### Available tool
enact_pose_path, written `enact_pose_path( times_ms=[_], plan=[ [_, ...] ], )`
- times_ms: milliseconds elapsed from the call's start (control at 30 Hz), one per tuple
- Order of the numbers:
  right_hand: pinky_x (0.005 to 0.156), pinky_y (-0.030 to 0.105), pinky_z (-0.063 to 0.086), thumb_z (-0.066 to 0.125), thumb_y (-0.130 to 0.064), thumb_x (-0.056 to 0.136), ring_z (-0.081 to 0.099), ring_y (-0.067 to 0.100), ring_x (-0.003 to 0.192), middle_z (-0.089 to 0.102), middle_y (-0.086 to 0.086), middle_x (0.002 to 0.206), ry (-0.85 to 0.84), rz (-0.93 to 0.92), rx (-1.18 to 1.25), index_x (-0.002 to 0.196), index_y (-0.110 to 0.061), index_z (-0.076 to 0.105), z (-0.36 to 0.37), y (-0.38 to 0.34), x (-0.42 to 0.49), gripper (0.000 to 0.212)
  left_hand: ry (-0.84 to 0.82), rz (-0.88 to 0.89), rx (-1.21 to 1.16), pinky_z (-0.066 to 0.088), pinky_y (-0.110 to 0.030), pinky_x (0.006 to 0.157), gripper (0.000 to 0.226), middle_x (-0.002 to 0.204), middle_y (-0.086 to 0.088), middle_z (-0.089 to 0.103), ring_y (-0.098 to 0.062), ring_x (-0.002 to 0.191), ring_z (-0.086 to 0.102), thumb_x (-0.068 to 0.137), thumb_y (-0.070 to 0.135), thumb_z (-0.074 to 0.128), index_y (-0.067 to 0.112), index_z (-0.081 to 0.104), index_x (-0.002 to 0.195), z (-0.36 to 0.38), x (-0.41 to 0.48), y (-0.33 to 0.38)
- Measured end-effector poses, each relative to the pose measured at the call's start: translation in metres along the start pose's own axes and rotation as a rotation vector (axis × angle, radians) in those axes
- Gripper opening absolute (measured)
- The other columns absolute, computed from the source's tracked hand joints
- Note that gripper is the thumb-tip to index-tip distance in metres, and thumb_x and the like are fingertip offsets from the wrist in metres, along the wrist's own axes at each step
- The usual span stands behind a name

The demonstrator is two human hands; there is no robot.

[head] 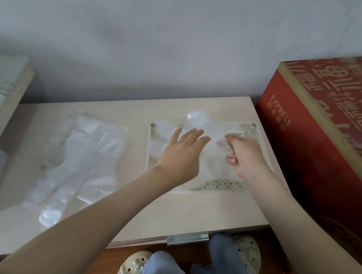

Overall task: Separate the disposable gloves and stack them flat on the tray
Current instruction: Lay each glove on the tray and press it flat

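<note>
the job looks partly done. a few laid gloves (pixel 198 119) of clear film already rest on the cream tray (pixel 222 186), with their rounded tips reaching past its far rim. the film is too sheer to tell how many layers there are. an unsorted heap (pixel 81 159) of the same gloves lies on the tabletop (pixel 186 213) to the left of the tray, well apart from both hands. judging by its bulk, most of the separating and stacking is left to do.

the left hand (pixel 180 154) lies palm down on the laid gloves near the tray's middle. its fingers (pixel 193 136) are straight and slightly spread, touching the film and seemingly pressing it flat. the right hand (pixel 246 158) is just beside it, over the right part of the tray. its fingers (pixel 231 160) are curled with the thumb tucked against them, and they appear to pinch the right edge of the laid gloves. the film there is faint, so the exact hold is a judgement. the gloves sit under the left palm and run to the right, up into that pinch.
</note>
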State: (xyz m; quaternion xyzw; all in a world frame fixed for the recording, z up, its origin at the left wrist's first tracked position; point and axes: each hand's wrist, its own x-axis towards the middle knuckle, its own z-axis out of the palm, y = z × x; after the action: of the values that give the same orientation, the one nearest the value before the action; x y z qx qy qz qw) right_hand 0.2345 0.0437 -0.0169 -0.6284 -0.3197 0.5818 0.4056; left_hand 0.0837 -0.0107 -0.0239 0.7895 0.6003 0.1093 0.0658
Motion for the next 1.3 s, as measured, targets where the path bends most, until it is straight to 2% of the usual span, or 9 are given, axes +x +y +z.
enact_pose_path(
  times_ms=[200, 300, 400, 667, 867, 967, 1100, 1167, 1300],
  plan=[
    [0.033, 0.017, 0.028, 0.040, -0.010, 0.099, 0.036, 0.009, 0.030, 0.068, 0.003, 0.092, 0.022, -0.240, -0.367, 0.102, -0.017, 0.063, -0.023, 0.015, 0.011, 0.024, -0.254, 0.106, 0.036, -0.004, -0.030, 0.119, 0.070, 0.155, 0.006, 0.029, -0.012, 0.147, 0.009, 0.083, -0.004, 0.038, 0.026, 0.035, 0.146, -0.008, -0.007, -0.021],
    [0.042, 0.015, 0.038, 0.040, -0.013, 0.101, 0.053, 0.007, 0.057, 0.068, -0.002, 0.091, 0.019, -0.328, -0.460, 0.099, -0.023, 0.064, -0.029, 0.025, 0.011, 0.026, -0.361, 0.116, 0.002, -0.002, -0.033, 0.119, 0.049, 0.149, 0.010, 0.039, -0.011, 0.146, 0.015, 0.088, 0.021, 0.043, 0.031, 0.049, 0.136, -0.012, -0.008, -0.025],
    [0.053, 0.007, 0.039, 0.042, -0.011, 0.100, 0.056, 0.015, 0.081, 0.064, -0.007, 0.087, -0.007, -0.348, -0.454, 0.102, -0.019, 0.063, -0.028, 0.030, 0.010, 0.024, -0.235, 0.051, -0.156, 0.004, -0.032, 0.117, 0.048, 0.146, 0.005, 0.044, -0.013, 0.143, 0.024, 0.092, 0.051, 0.038, 0.029, 0.055, 0.130, -0.012, -0.006, -0.023],
    [0.045, 0.018, 0.042, 0.040, -0.015, 0.101, 0.053, 0.013, 0.056, 0.065, -0.001, 0.095, 0.055, -0.354, -0.475, 0.112, -0.017, 0.059, -0.023, 0.036, 0.011, 0.022, -0.308, -0.031, 0.022, -0.010, -0.044, 0.118, 0.065, 0.161, -0.003, -0.004, -0.017, 0.147, -0.009, 0.096, 0.060, 0.018, 0.029, 0.011, 0.153, 0.026, 0.005, -0.019],
    [0.059, 0.028, 0.040, 0.048, -0.018, 0.096, 0.059, 0.020, 0.072, 0.062, 0.005, 0.087, 0.216, -0.306, -0.576, 0.098, -0.008, 0.054, -0.029, 0.043, 0.021, 0.013, -0.339, -0.067, 0.097, -0.012, -0.048, 0.116, 0.075, 0.160, -0.006, -0.016, -0.020, 0.146, -0.016, 0.093, 0.066, 0.018, 0.031, -0.014, 0.150, 0.048, 0.006, -0.031],
    [0.073, 0.034, 0.045, 0.053, -0.018, 0.092, 0.060, 0.033, 0.094, 0.062, 0.015, 0.109, 0.225, -0.322, -0.658, 0.128, -0.007, 0.043, -0.028, 0.042, 0.022, 0.039, -0.323, -0.052, 0.112, -0.012, -0.048, 0.116, 0.075, 0.159, -0.005, -0.018, -0.019, 0.146, -0.018, 0.092, 0.068, 0.018, 0.032, -0.012, 0.151, 0.053, 0.005, -0.037],
    [0.099, 0.048, 0.036, 0.070, -0.017, 0.081, 0.045, 0.038, 0.123, 0.047, 0.017, 0.139, 0.338, -0.763, -1.131, 0.144, -0.006, 0.036, -0.021, 0.041, 0.017, 0.072, -0.302, -0.058, 0.112, -0.013, -0.048, 0.116, 0.076, 0.159, -0.004, -0.019, -0.020, 0.146, -0.019, 0.091, 0.070, 0.017, 0.032, -0.011, 0.151, 0.057, 0.004, -0.037],
    [0.106, 0.050, 0.030, 0.064, -0.026, 0.087, 0.035, 0.036, 0.134, 0.036, 0.017, 0.150, 0.153, -0.879, -1.275, 0.147, -0.010, 0.034, -0.014, 0.044, 0.015, 0.068, -0.298, -0.068, 0.114, -0.012, -0.048, 0.116, 0.077, 0.159, -0.004, -0.019, -0.020, 0.145, -0.020, 0.090, 0.071, 0.017, 0.033, -0.011, 0.151, 0.059, 0.004, -0.037],
    [0.119, 0.042, -0.002, 0.024, -0.054, 0.100, -0.009, 0.022, 0.149, -0.007, 0.005, 0.162, -0.191, -0.537, -1.483, 0.155, -0.023, 0.002, -0.016, 0.061, 0.028, 0.067, -0.321, -0.143, 0.099, -0.015, -0.048, 0.115, 0.083, 0.158, -0.004, -0.022, -0.026, 0.144, -0.024, 0.087, 0.075, 0.020, 0.032, -0.012, 0.151, 0.058, 0.003, -0.038]
  ],
)
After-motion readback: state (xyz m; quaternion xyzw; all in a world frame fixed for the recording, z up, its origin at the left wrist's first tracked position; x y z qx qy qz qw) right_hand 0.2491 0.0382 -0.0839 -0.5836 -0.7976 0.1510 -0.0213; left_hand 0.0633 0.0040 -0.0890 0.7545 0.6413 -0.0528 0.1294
